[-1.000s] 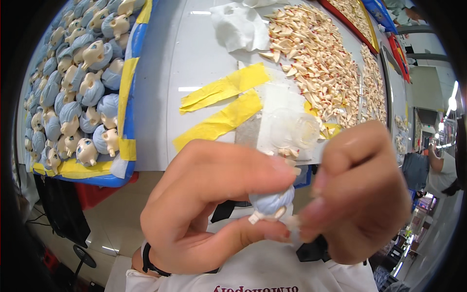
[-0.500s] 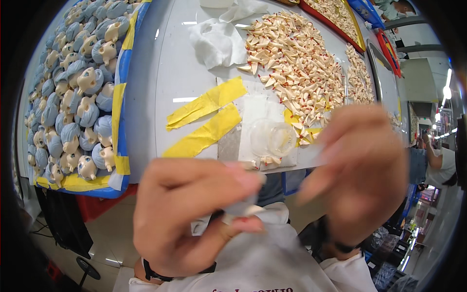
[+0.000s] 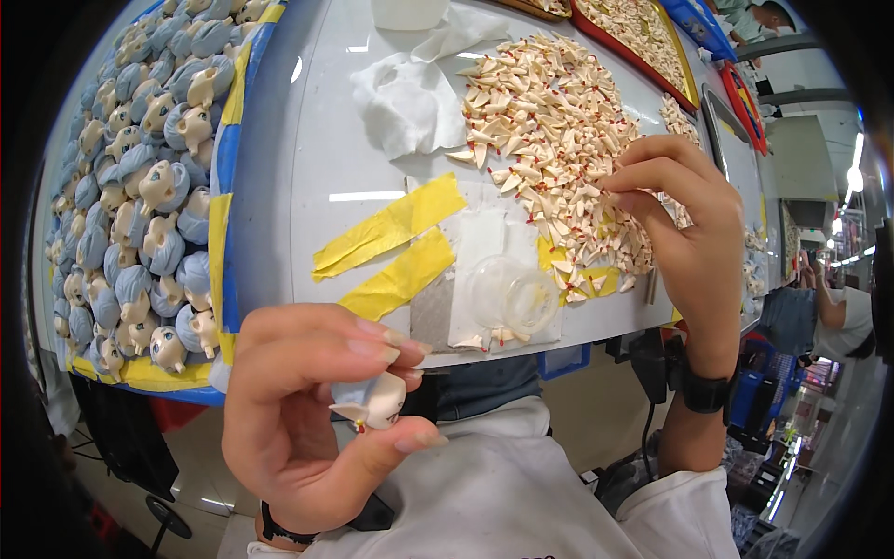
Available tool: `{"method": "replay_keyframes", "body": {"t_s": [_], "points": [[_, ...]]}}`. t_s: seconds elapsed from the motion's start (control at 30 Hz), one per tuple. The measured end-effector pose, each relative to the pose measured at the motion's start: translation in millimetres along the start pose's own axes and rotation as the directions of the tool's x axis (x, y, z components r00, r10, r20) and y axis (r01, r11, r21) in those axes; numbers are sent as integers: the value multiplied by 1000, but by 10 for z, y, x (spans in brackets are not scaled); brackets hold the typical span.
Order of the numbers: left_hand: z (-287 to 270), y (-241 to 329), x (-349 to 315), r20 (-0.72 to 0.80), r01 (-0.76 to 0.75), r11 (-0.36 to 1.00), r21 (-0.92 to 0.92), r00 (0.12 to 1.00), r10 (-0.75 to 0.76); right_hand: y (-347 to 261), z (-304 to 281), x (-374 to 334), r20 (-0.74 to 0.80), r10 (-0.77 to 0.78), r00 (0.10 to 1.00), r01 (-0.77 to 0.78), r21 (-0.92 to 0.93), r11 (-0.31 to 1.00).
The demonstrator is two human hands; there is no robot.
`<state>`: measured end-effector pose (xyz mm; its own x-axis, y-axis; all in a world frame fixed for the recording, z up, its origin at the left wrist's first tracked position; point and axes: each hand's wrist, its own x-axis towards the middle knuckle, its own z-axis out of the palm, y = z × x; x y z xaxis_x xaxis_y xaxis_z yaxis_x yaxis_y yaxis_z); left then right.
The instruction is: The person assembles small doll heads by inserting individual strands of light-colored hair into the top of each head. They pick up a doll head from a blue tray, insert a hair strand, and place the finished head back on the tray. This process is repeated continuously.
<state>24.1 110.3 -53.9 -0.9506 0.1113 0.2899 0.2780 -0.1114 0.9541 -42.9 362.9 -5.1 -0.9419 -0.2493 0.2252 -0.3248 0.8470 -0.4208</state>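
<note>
My left hand (image 3: 298, 419) holds a small doll head (image 3: 386, 402) with blue-grey hair between thumb and fingers, below the table's front edge. A pointed, cream ear-like piece with a red and yellow bit at its base shows on the head's side. At the right edge of a heap of small pointed cream pieces with red ends (image 3: 549, 121), my right hand (image 3: 689, 200) has its thumb and fingertips pinched together. Whatever those fingertips hold is too small to make out. A clear little cup (image 3: 533, 303) stands near the table's front edge.
On the left, a blue tray (image 3: 228, 177) edged with yellow tape carries several similar doll heads. Yellow tape strips (image 3: 391, 224) and crumpled white cloth (image 3: 410, 107) lie mid-table. A red tray (image 3: 596, 33) of pointed pieces stands at the back. A person (image 3: 843, 312) is far right.
My right hand has moved up and away from my left, over to the heap. The left hand has turned and shifted left, so the doll head now shows.
</note>
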Motion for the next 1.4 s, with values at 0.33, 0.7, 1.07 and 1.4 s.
{"method": "replay_keyframes", "body": {"t_s": [0.33, 0.7, 1.07, 1.4], "points": [[46, 39, -12, 1, -28, 998, -64, 1000, 28, -154, -146, -299, -268, 294, 917, -166, 414, 895], [-77, -3, -55, 256, -214, 976, -38, 942, 216, -430, -94, -431, -206, 146, 968, -51, 407, 912], [-76, -7, -118, 194, -38, 999, -26, 980, 43, -692, 180, -331, -153, -118, 981, 126, 44, 991], [231, 106, -85, -1, 235, 883, -405, 966, -258, -731, 213, -357, -222, -139, 965, 187, 211, 959]]}}
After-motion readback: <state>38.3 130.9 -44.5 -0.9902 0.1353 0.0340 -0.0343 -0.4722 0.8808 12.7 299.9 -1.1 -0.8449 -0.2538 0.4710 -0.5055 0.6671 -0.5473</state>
